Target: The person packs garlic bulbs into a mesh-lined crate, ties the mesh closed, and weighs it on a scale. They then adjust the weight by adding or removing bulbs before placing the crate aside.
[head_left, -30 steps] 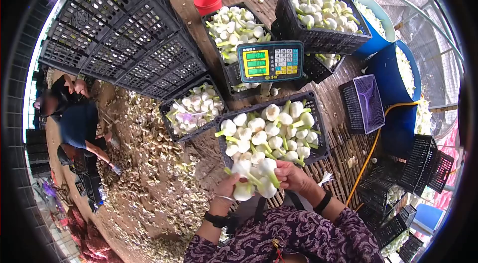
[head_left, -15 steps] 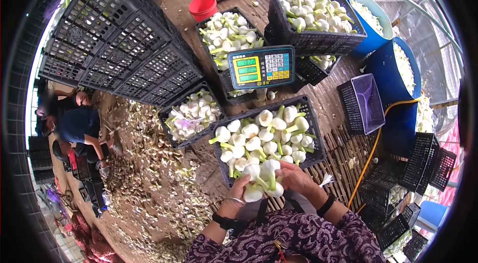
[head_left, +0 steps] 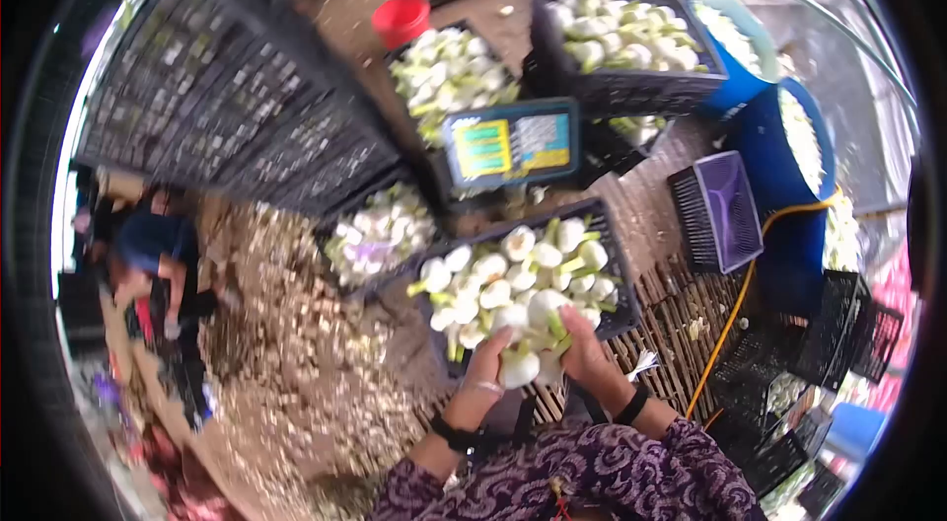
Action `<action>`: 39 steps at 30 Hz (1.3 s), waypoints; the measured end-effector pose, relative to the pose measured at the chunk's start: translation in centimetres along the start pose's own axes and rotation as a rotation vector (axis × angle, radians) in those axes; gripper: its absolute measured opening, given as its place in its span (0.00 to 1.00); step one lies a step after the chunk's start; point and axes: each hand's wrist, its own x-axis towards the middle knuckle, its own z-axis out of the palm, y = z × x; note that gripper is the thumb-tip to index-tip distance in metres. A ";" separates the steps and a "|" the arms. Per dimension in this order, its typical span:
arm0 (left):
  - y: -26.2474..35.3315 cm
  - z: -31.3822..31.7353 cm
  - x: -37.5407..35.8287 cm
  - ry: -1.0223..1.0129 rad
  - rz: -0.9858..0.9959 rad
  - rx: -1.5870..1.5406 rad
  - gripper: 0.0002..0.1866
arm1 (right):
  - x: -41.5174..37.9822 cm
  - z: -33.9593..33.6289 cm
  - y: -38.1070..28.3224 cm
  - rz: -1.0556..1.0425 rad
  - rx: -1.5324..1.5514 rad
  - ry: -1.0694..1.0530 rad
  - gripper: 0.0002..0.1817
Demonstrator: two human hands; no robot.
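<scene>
My left hand (head_left: 483, 366) and my right hand (head_left: 584, 348) face each other at the near edge of a black crate (head_left: 623, 269). Between them is a cluster of several white bulbs with green stems (head_left: 520, 369), which both hands grip from the sides. The crate beyond them is filled with more white bulbs (head_left: 493, 294). Past its far edge stands a scale display (head_left: 511, 144) with a keypad and lit yellow-green readouts, blurred by motion.
Stacked black crates (head_left: 237, 77) rise at the left. More bulb crates, a red bucket (head_left: 401, 20), a purple-lined basket (head_left: 728, 210) and blue barrels (head_left: 779, 141) stand beyond. A yellow hose (head_left: 735, 309) runs at the right. Another person (head_left: 156, 245) bends at far left.
Both hands have shifted slightly, and the right hand is more upright beside the bulbs. The camera view has moved and blurred. The bulbs remain between the hands.
</scene>
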 end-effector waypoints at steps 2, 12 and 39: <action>-0.3 -0.1 1.6 0.007 -0.025 0.016 0.21 | 1.0 -3.5 2.9 -0.023 -0.004 0.153 0.25; -5.1 8.8 5.8 0.064 -0.120 0.459 0.22 | -1.2 -10.5 0.2 -0.035 0.483 0.411 0.19; -5.0 47.5 11.7 -0.469 0.395 0.728 0.35 | -3.8 -20.8 -44.1 -0.856 0.064 0.459 0.23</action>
